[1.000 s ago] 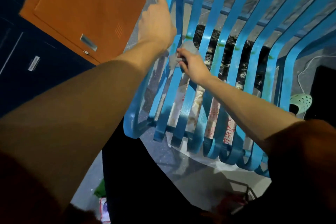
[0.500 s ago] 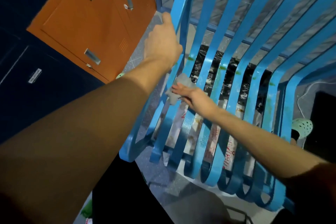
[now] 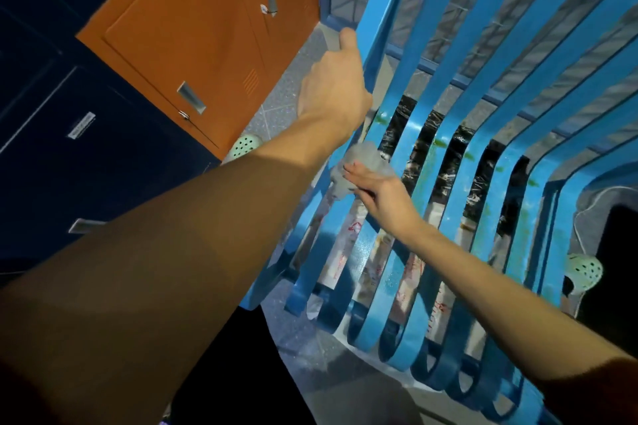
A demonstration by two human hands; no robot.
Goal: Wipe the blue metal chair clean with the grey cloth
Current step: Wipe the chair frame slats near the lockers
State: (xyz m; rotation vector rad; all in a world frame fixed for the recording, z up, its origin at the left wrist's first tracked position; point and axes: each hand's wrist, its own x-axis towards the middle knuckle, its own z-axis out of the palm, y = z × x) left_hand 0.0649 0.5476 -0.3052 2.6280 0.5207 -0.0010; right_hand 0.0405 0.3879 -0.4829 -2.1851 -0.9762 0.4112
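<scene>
Pressing the grey cloth (image 3: 362,157) against the blue metal chair (image 3: 390,10), we keep the fingers of our right hand (image 3: 379,193) straight and flat on it, low on the backrest near the chair's left edge. Our left hand (image 3: 333,86) grips the outermost slat higher up, thumb lying along it, other fingers hidden behind. A narrow strip of speckled floor (image 3: 286,107) separates that edge from the orange cabinet (image 3: 193,45); slats to the right stand uncovered.
</scene>
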